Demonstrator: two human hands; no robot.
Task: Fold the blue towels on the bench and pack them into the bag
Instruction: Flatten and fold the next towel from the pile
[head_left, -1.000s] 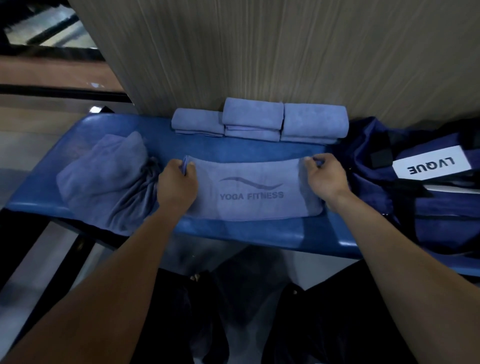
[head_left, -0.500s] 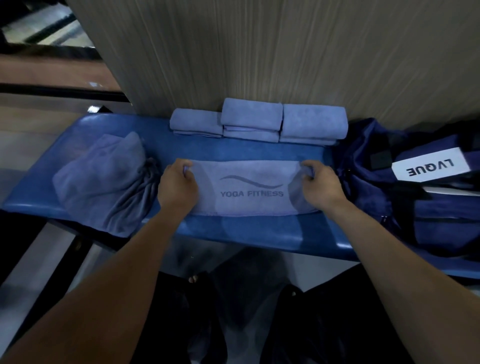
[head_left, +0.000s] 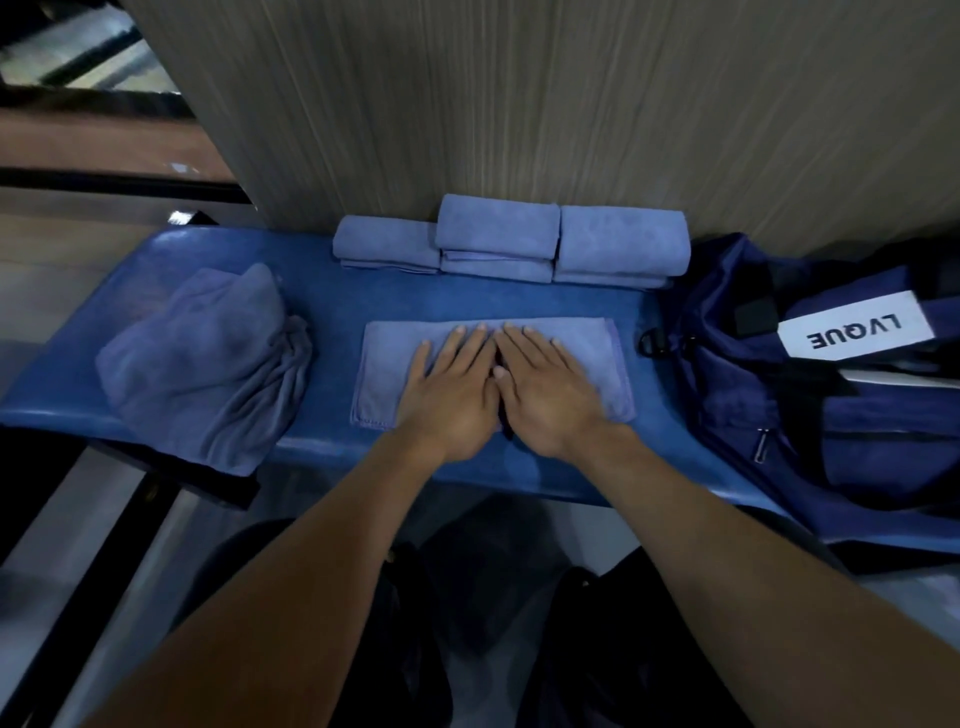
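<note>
A blue towel (head_left: 387, 366) lies folded into a flat rectangle in the middle of the blue bench (head_left: 166, 249). My left hand (head_left: 453, 391) and my right hand (head_left: 545, 387) press flat on it side by side, fingers straight and pointing to the wall. Several folded towels (head_left: 498, 228) are stacked at the back against the wall. A crumpled pile of unfolded towels (head_left: 202, 358) sits on the bench's left end. The navy bag (head_left: 779, 405) with a white LVQUE label lies on the right end.
A wood-grain wall (head_left: 519, 104) rises straight behind the bench. My dark-trousered legs are below the bench's front edge. A black frame and pale floor (head_left: 47, 545) show at the left.
Both hands let go of the towel's ends after folding it over, hiding the YOGA FITNESS print. They now lie flat together on its middle.
</note>
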